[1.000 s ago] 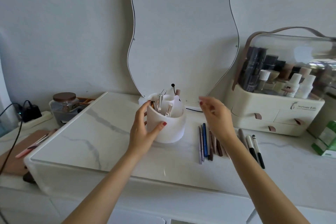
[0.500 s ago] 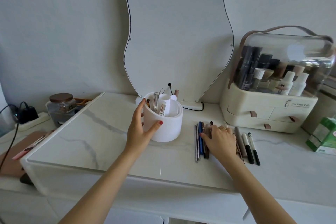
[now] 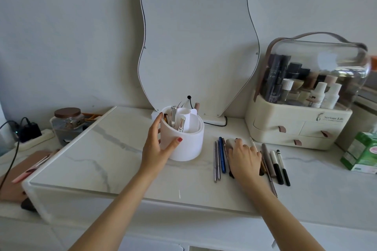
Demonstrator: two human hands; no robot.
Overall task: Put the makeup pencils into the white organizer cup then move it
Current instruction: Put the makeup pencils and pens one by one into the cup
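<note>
Your left hand (image 3: 156, 149) cups the round white plastic organizer cup (image 3: 184, 138), fingers spread around its wall. Your right hand (image 3: 243, 159) lies flat, fingers spread, pressing the row of slim makeup pencils (image 3: 221, 157) just right of the cup.

From my feed I see two bare forearms with no sleeves, no watch and no bracelet in view. My left hand (image 3: 156, 149) has a red-painted thumbnail — glossy and neatly rounded. My right hand (image 3: 243, 159) wears a thin, pale ring on one finger — its nails look dark, too blurred to tell more.
</note>
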